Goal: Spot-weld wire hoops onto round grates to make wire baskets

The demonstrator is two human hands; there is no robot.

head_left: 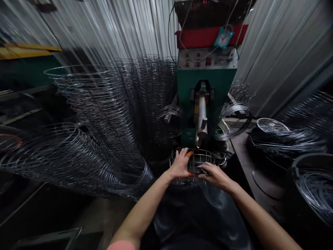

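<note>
A round wire basket (201,154) with a welded grid sits close in front of my body, below the machine's metal arm. My left hand (180,165) grips its left side, thumb and fingers around the wires. Orange covers wrap my left thumb and one finger. At the basket's right part is my right hand (212,174), its fingers closed together and pointing left; what lies between them is too small to make out. The round metal arm (202,116) of a green machine (186,93) ends just above the basket's far rim.
Tall stacks of wire rings (91,93) lean on the left, with a lower stack (125,173) nearer me. Wire coils (231,119) hang beside the machine. On the right are a wire bundle (288,140) and a bucket (299,163) holding wire. A blue clock (223,37) hangs above.
</note>
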